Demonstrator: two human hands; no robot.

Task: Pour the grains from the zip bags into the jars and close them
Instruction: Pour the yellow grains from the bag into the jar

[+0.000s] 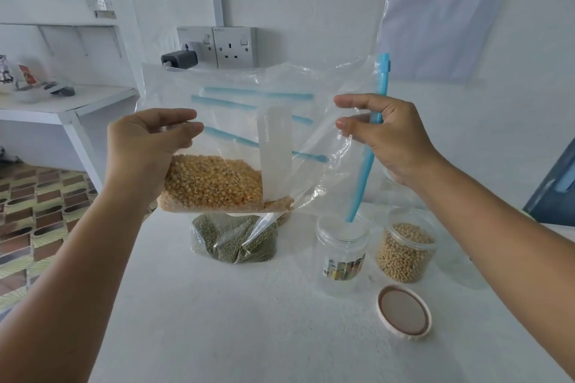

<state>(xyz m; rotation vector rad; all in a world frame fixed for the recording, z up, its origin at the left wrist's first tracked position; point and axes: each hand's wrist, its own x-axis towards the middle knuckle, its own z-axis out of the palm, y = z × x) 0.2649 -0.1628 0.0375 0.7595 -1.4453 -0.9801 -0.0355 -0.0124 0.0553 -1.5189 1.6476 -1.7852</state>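
Here the left hand (149,146) and right hand (382,137) pinch the corn zip bag (217,183) turned sideways, its zipper edge (370,140) running vertically.

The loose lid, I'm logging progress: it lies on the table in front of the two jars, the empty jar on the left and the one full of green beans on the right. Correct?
Not quite. In the head view the right jar holds pale yellow beans, not green; the green ones are in a bag. The lid and empty jar are as described.
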